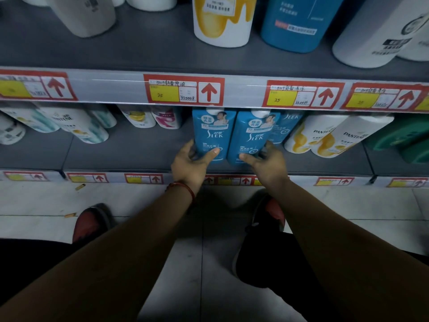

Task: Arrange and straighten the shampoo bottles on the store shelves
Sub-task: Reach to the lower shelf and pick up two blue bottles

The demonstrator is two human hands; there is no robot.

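Two blue Slek shampoo bottles stand side by side at the front of the lower shelf (144, 156). My left hand (191, 162) grips the base of the left blue bottle (210, 133), thumb across its front and fingers round its left side. My right hand (267, 162) grips the base of the right blue bottle (251, 135) the same way from the right. Both bottles are upright, labels facing me, caps hidden under the upper shelf's price rail (243, 92). A third blue bottle (286, 126) stands behind them to the right.
White Pantene bottles (325, 138) stand right of the blue ones, green bottles (404, 140) further right, and white bottles (79, 126) to the left. The upper shelf holds a yellow-white bottle (222, 19) and a blue one (294, 22). My feet are on the tiled floor (162, 205) below.
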